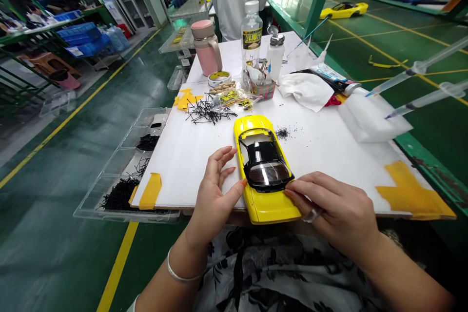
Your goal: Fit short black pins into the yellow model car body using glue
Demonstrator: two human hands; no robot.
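A yellow model car body (272,207) with a black roof (260,152) lies on the white work surface in front of me. Its clear window (269,172) is framed in black trim. On the car's left side, my left hand (218,187) is open, its fingers loosely curved and apart, with the thumb tip against the body near the window's corner. At the opposite corner of that window, my right hand (329,202) has its thumb and index finger pinched together at the trim edge. Whatever lies between those fingertips is hidden. A ring shows on this hand.
Black thin sticks (206,109), a bag of small yellow parts (234,100) and black bits (282,132) lie beyond the car. A pink mug (206,51), plastic bottle (251,34), white cloth (305,90) and syringes (427,100) surround them. A divided clear tray (93,192) sits left.
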